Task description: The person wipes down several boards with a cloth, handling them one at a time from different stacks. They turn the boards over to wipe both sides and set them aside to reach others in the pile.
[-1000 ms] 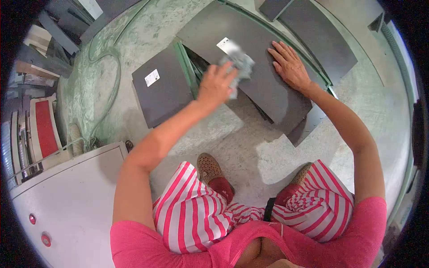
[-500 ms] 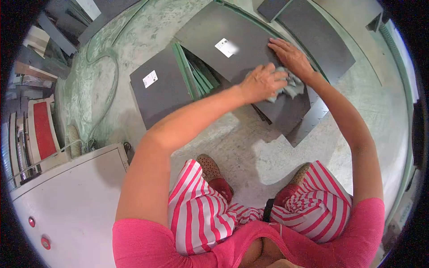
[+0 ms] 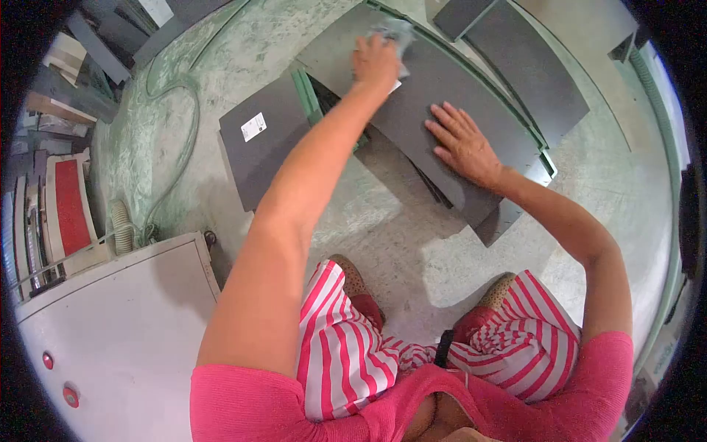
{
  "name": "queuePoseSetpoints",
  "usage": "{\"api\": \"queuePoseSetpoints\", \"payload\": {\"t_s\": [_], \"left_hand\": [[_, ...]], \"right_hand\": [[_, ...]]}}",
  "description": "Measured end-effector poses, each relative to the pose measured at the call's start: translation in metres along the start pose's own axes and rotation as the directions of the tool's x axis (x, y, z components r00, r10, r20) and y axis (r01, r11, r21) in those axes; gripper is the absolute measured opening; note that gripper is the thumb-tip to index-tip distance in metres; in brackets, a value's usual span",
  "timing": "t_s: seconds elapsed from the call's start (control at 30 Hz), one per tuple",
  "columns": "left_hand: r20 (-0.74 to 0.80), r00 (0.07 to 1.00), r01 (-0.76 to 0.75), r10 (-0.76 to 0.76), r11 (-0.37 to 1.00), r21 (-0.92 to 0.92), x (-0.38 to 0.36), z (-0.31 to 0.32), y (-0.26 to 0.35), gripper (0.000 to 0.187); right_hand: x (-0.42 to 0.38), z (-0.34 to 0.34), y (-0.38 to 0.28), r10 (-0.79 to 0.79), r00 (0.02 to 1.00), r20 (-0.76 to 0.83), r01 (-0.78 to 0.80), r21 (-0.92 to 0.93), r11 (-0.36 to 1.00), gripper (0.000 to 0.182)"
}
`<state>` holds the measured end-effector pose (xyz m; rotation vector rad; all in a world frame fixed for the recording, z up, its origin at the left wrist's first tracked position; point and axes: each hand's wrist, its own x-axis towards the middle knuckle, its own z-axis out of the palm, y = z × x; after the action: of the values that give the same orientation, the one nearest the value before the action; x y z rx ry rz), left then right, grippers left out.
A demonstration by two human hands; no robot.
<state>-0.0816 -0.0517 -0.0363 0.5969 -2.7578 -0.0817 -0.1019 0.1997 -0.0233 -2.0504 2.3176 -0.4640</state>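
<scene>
A large dark grey panel [image 3: 434, 88] lies on top of a stack in front of me. At its far end my left hand [image 3: 377, 66] is closed on a crumpled grey-blue cloth [image 3: 398, 40], pressed to the panel and slightly blurred. My left hand and wrist cover most of a white label. My right hand [image 3: 465, 151] rests flat on the nearer part of the panel, fingers spread and nothing held. To the left lies another dark panel [image 3: 276, 147] bearing a white label [image 3: 252, 127]. Green edges [image 3: 305, 96] show between the two stacks.
More dark panels [image 3: 526, 66] lie to the far right. A white cabinet [image 3: 125, 309] with red buttons stands at lower left. A hose [image 3: 194, 118] runs over the dusty floor, and boards [image 3: 71, 210] lean along the left side. My feet are just below the stack.
My left hand has carried the cloth from the near end of the panel to its far end. My right hand has shifted nearer and slightly left, onto the middle of the near part.
</scene>
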Motion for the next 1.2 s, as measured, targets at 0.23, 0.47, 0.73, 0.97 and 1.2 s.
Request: {"api": "queuePoseSetpoints", "payload": {"t_s": [0.23,0.47,0.73,0.97,1.2], "left_hand": [[0.022,0.881,-0.452,0.473,0.854,-0.258,-0.058,-0.021,0.123,0.037],[0.027,0.652,-0.617,0.758,0.551,-0.562,-0.042,-0.034,0.089,0.038],[0.040,0.992,-0.110,0.116,0.985,-0.133,-0.018,-0.023,-0.040,0.035],[0.137,0.819,-0.454,0.557,0.776,-0.439,-0.066,-0.045,0.058,0.034],[0.038,0.901,-0.405,0.433,0.868,-0.287,-0.047,-0.037,0.035,0.035]], "right_hand": [[0.015,0.026,-0.025,-0.080,0.997,-0.006,0.077,-0.228,0.971,0.056],[0.022,-0.006,-0.042,0.129,0.840,0.526,-0.134,-0.030,0.991,0.052],[0.016,0.017,-0.028,-0.105,0.993,0.050,0.104,0.034,0.994,0.048],[0.026,-0.005,-0.039,0.063,0.918,0.391,-0.104,0.083,0.991,0.046],[0.020,0.004,-0.031,-0.117,0.986,0.119,0.117,0.006,0.993,0.046]]}}
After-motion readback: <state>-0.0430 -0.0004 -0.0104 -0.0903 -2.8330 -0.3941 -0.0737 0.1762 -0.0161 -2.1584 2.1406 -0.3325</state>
